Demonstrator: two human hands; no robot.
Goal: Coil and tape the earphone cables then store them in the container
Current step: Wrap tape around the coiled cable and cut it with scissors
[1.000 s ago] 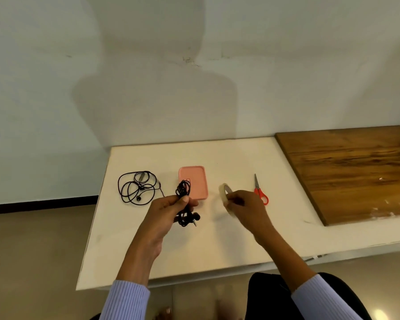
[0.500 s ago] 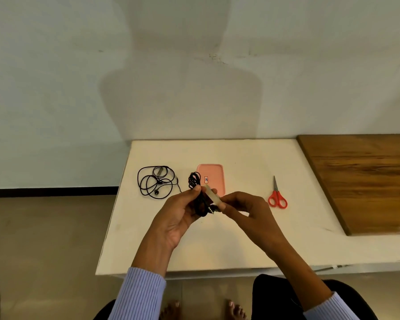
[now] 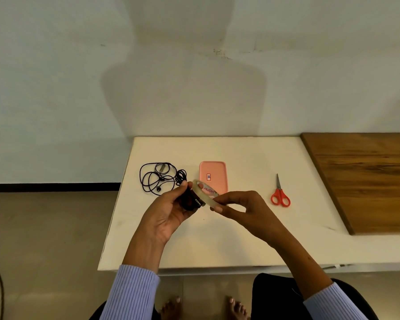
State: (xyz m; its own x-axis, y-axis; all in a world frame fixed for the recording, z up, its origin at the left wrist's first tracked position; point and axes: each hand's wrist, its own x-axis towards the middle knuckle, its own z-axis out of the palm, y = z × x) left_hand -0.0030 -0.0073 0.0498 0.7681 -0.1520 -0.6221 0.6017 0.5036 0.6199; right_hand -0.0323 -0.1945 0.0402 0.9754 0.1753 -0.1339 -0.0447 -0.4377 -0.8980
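Black coiled earphones (image 3: 189, 199) sit gripped in our left hand (image 3: 169, 213), fingers curled round the bundle above the white table (image 3: 217, 241). Our right hand (image 3: 243, 209) pinches a clear tape roll (image 3: 204, 192) just beside it. Beyond, a pink container (image 3: 214, 174) lies closed; loose earphones (image 3: 158, 180) lie left of it, red scissors (image 3: 280, 192) right. We judge the cable light and springy, best held across the coil's middle so loops stay together.
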